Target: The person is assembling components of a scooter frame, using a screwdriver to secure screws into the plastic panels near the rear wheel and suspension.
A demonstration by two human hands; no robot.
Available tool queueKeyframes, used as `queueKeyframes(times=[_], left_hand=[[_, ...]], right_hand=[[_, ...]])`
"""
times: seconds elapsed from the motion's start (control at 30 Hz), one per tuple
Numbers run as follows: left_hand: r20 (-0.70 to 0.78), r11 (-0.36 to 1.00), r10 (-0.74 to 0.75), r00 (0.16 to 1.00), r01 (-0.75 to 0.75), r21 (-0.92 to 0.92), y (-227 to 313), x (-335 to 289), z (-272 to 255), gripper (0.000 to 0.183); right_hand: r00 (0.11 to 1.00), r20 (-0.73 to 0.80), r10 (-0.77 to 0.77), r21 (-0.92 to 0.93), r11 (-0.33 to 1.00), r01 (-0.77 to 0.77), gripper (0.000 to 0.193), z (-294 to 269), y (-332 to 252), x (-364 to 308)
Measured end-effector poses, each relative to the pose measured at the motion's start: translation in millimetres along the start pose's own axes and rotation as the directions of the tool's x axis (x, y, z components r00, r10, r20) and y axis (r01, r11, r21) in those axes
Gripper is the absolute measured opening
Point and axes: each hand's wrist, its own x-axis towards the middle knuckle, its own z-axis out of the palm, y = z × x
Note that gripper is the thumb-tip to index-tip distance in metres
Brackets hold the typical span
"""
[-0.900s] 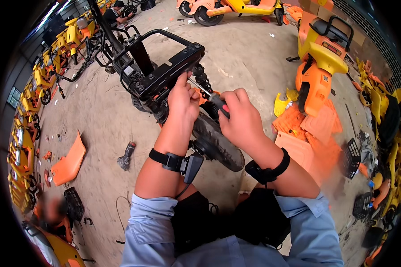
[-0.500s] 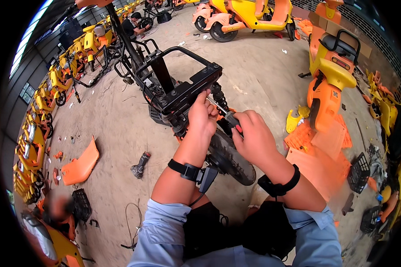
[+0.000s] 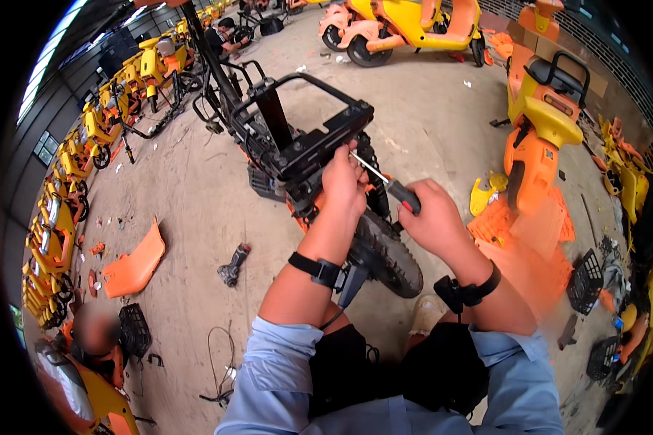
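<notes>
In front of me stands a stripped two-wheeler with a black metal rear frame (image 3: 315, 150) and a black rear tyre (image 3: 389, 254). My right hand (image 3: 437, 217) is closed around the black-and-red handle of a screwdriver (image 3: 403, 194). Its thin shaft slants up and left to the underside of the frame's rear edge. Just below that edge, my left hand (image 3: 343, 180) has its fingers curled together beside the screwdriver's tip. What those fingers pinch, if anything, is hidden, and so is the spot where the tip ends.
A dark power tool (image 3: 233, 265) lies on the floor to the left, beyond it an orange panel (image 3: 135, 261). Orange panels (image 3: 522, 239) and a yellow-orange scooter (image 3: 537, 145) are on the right. Yellow scooters (image 3: 47, 239) line the left wall. A person (image 3: 225, 38) crouches far back.
Frame, wheel and both hands now appear slightly farther right. My right hand sits farther back from the frame, showing more of the screwdriver's handle. The left hand keeps to the frame's edge.
</notes>
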Motion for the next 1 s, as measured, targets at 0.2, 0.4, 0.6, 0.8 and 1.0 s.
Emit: queueKeyframes(times=[0.2,0.4,0.6,0.8,1.0], left_hand=[[0.045,0.991,0.007,0.999,-0.001,-0.135,-6.2,0.9,1.3,0.019],[0.051,0.989,-0.004,0.999,0.012,-0.15,-11.9,-1.9,2.0,0.024],[0.017,0.958,0.001,1.0,0.004,-0.287,-17.4,-0.4,11.9,0.02],[0.023,0.98,-0.004,1.0,0.008,-0.201,-16.0,-3.4,8.1,0.018],[0.182,0.997,-0.065,0.981,0.071,-0.023,-2.5,-15.5,-1.2,0.022]], right_hand=[[0.987,-0.077,0.139,0.24,0.964,-0.117,0.029,-8.8,11.5,-1.3],[0.973,0.044,0.227,0.484,0.847,-0.22,0.031,-8.6,25.2,-0.2],[0.98,-0.065,0.189,0.468,0.873,-0.138,0.031,-2.9,23.6,5.5],[0.986,-0.049,0.159,0.452,0.884,-0.12,0.033,-4.8,28.1,3.6],[0.97,-0.039,0.24,0.512,0.839,-0.187,0.031,-13.6,30.0,4.9]])
